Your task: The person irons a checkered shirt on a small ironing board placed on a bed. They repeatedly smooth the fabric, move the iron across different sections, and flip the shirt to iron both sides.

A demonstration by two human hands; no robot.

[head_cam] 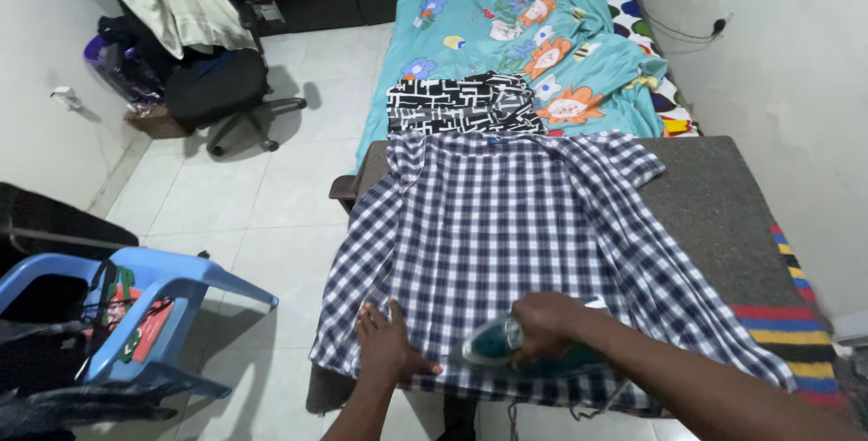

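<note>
A navy and white checked shirt [506, 242] lies spread flat over a grey padded table [714, 197]. My right hand [542, 322] grips the handle of a green and white iron [493, 343] that rests on the shirt's near hem. My left hand [389, 346] lies flat, fingers apart, pressing the cloth just left of the iron. A folded black and white patterned garment [461, 104] sits beyond the shirt's collar, at the foot of the bed.
A bed with a turquoise flowered sheet [533, 34] stands behind the table. A striped blanket edge [796, 314] hangs at the table's right. A blue plastic chair [154, 305] is at the left, and an office chair piled with clothes [208, 61] stands farther back on the tiled floor.
</note>
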